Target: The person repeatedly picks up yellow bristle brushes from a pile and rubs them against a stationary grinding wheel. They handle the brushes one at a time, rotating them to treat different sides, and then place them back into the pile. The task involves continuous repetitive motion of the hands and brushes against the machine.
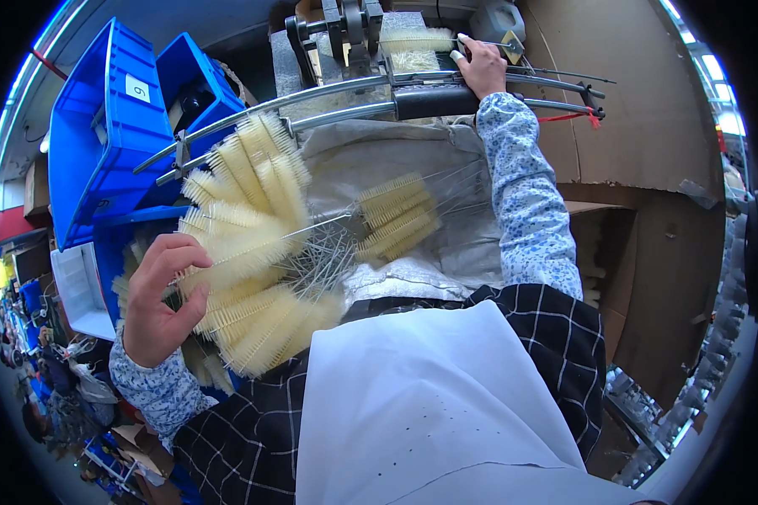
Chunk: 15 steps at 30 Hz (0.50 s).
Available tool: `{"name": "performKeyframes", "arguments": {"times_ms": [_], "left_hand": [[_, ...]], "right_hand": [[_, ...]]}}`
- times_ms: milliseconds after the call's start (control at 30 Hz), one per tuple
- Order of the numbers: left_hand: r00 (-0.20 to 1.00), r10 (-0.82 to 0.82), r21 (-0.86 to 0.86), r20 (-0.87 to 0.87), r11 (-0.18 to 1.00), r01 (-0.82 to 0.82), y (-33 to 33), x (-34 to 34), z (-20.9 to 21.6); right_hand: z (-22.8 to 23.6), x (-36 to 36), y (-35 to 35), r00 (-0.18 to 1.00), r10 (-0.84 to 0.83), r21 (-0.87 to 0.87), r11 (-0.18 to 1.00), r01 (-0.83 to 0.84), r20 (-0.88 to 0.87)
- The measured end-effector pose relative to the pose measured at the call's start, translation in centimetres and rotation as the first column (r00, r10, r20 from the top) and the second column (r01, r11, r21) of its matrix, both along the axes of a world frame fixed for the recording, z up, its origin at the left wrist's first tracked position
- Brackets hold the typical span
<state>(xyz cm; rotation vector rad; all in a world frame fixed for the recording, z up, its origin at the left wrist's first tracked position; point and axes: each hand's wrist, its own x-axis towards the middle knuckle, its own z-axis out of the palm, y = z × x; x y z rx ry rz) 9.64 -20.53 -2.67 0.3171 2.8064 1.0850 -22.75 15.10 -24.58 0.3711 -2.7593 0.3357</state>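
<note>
My right hand [483, 69], with white covers on its fingertips, pinches the wire stem beside a cream bristle brush [416, 39] at the machine [350, 29]. Its wrist is above a dark padded sleeve [436, 102] on the metal rails. At the left, my left hand [162, 295] is curved with thumb and fingers apart. A cream wire-stemmed brush [257, 250] passes by its fingertips; firm contact cannot be made out. Many such brushes [261, 168] fan out in a heap beside that hand, their wire stems [320, 252] bunched toward the middle.
Several more brushes [398, 217] lie on a grey cloth [455, 227] before me. Curved metal rails [337, 91] span the far side. Blue bins [126, 126] stand at the left, near a white tray [82, 290]. Cardboard [640, 101] walls the right side, with a white jug [499, 21] behind.
</note>
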Motion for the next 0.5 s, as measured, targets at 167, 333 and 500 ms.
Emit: {"name": "performKeyframes", "arguments": {"times_ms": [167, 333, 500], "left_hand": [[1.0, -0.009, 0.015, 0.018, 1.0, 0.009, 0.2, 0.0, 0.3], [1.0, -0.028, 0.013, -0.014, 1.0, 0.028, 0.0, 0.1, 0.5], [1.0, -0.005, 0.024, -0.014, 1.0, 0.006, -0.3, 0.6, 0.6]], "right_hand": [[-0.1, 0.5, -1.5, 0.999, 0.031, -0.098, 0.995, -0.03, 0.01], [-0.2, 1.0, -3.7, 0.999, 0.051, -0.085, 0.995, -0.052, -0.014], [0.3, 2.5, -6.8, 0.998, 0.06, -0.06, 0.996, -0.062, -0.032]]}}
